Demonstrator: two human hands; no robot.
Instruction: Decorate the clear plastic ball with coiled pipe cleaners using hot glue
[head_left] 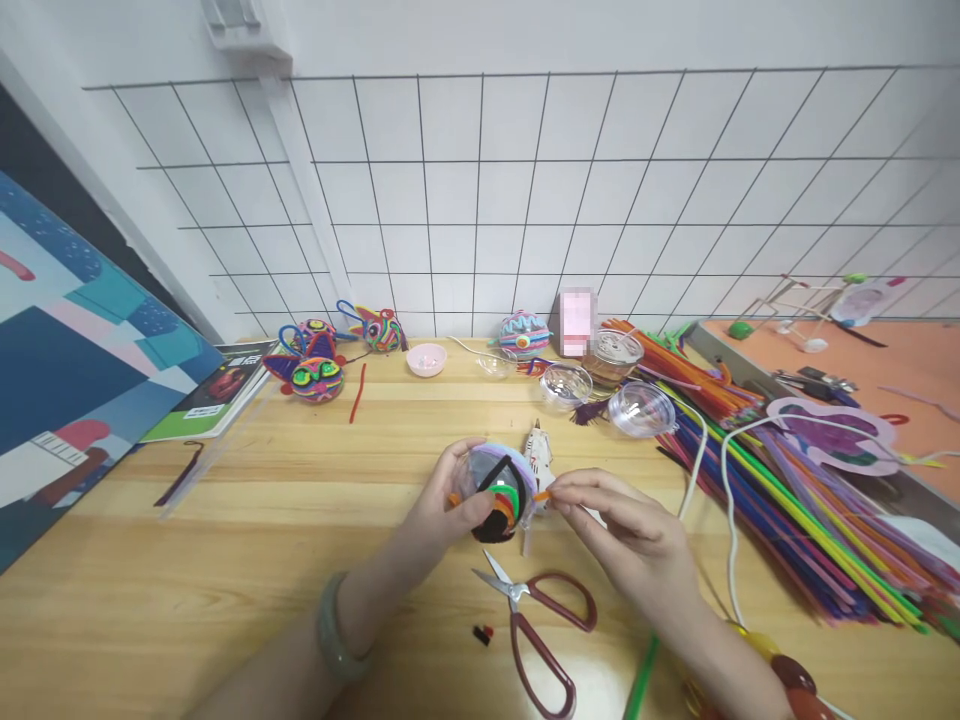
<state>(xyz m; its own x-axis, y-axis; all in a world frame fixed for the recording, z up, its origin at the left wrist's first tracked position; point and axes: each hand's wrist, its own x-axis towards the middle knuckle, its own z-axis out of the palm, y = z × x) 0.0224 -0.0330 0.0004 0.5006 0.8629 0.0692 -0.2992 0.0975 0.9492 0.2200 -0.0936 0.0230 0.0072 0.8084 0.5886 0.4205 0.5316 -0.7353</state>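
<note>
My left hand (454,500) is wrapped round a clear plastic ball (480,470) with pipe cleaners stuck on it: a lilac rim, a black angle, green, red and orange bands and a dark patch. At the ball's right side, my right hand (619,520) pinches a short orange pipe cleaner (543,496) between thumb and fingertips. Behind the ball a white glue gun (538,450) lies on the table, partly hidden. Scissors with dark red handles (516,592) lie with blades apart just below the ball. Beside them are small black and red scraps (482,634).
Bundles of coloured pipe cleaners (780,500) cover the right side, with a white cable (726,500) looping over them. Clear plastic half-shells (641,408), a pink dish (427,360) and finished pipe-cleaner balls (316,378) stand along the back. A magazine (214,395) lies at left.
</note>
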